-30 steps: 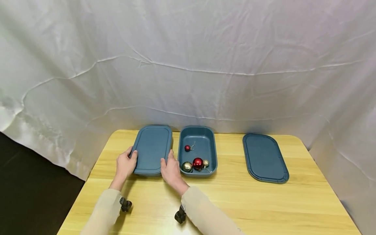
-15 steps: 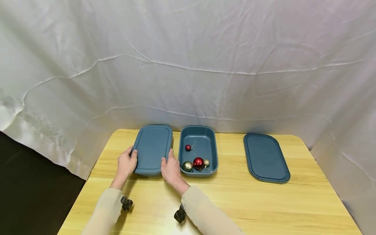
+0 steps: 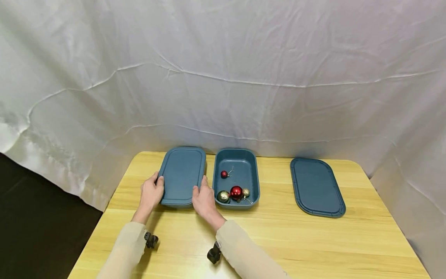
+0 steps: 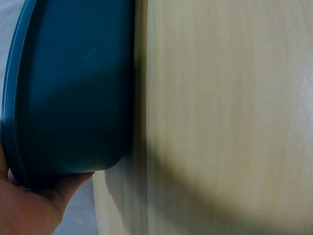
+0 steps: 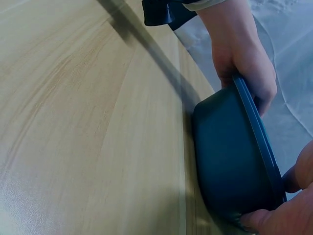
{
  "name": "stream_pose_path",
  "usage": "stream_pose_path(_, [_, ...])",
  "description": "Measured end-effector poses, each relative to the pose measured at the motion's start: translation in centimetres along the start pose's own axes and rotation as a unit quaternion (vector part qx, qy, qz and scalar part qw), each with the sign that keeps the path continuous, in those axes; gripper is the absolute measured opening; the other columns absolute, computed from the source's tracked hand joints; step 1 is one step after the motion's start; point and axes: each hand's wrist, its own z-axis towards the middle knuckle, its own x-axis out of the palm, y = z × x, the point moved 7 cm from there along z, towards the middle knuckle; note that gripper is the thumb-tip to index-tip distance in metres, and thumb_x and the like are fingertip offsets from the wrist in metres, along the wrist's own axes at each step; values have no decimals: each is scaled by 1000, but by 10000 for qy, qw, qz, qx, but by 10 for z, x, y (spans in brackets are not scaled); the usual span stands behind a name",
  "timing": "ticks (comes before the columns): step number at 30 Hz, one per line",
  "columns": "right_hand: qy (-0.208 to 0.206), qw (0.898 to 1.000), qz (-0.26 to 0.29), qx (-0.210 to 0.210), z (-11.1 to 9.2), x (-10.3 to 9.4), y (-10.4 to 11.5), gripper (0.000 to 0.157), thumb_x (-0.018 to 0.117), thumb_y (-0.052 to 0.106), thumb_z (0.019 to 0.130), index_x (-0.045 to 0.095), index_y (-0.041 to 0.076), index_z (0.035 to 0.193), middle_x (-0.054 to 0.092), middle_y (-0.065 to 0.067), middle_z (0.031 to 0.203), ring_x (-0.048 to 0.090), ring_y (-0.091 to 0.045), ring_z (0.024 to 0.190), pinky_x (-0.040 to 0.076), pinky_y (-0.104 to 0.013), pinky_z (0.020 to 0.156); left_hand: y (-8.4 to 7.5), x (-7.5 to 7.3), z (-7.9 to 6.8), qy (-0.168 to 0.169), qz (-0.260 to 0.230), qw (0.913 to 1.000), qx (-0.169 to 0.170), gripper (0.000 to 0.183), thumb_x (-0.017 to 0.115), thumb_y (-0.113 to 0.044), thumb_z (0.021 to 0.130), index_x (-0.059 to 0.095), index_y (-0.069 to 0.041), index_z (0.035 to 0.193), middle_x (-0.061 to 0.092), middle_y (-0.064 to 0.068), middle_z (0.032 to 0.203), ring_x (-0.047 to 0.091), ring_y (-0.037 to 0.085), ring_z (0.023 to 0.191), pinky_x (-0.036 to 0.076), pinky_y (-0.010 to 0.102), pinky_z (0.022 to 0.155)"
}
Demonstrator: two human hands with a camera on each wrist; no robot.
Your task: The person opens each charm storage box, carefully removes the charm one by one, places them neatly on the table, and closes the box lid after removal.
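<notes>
A blue rectangular storage box (image 3: 182, 176) with its lid on sits on the wooden table at the back left. My left hand (image 3: 151, 193) holds its left side near the front corner, thumb over the lid's edge and fingers against the wall. On the opposite side, my right hand (image 3: 205, 199) grips the front right corner with its thumb at the lid's rim. In the left wrist view the box wall (image 4: 73, 98) hides part of the left fingers. Both hands meet the box wall (image 5: 227, 152) in the right wrist view. The contents are hidden under the lid.
Right beside stands an uncovered blue box (image 3: 258, 182). Inside lie a small red bauble (image 3: 224, 174), a larger red bauble (image 3: 236, 192), a green-and-gold bauble (image 3: 223, 197) and a small gold one (image 3: 246, 192). A loose blue lid (image 3: 318, 187) lies farther right. A grey curtain (image 3: 244, 85) hangs behind.
Both hands keep their places on the lidded box. Only the head view has shifted slightly.
</notes>
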Motion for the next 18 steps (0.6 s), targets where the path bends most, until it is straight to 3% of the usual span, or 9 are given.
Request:
stream_pose_path(5, [-69, 9999, -80, -26, 0, 0, 0, 65, 50, 17, 110, 23, -12, 162, 60, -12, 75, 35, -11, 46, 42, -49, 121, 0, -1, -2, -16, 10, 10000, -3, 57, 42, -29, 113, 38, 2, 161, 40, 26, 164, 38, 45, 153, 32, 55, 127])
stream_pose_path(11, [-71, 9999, -80, 22, -1, 1, -2, 66, 50, 17, 110, 22, -10, 163, 54, -5, 58, 32, -9, 41, 43, -48, 120, 0, 0, -4, 10, 26, 10000, -6, 57, 42, -29, 113, 37, 2, 161, 39, 26, 164, 37, 44, 153, 32, 54, 127])
stream_pose_path(18, [-171, 9997, -104, -132, -1, 0, 1, 64, 51, 14, 109, 24, -12, 161, 56, -10, 65, 35, -10, 48, 45, -49, 119, -1, -1, -5, -25, -59, 10000, -28, 57, 42, -28, 113, 38, 2, 161, 40, 26, 164, 38, 44, 153, 33, 55, 126])
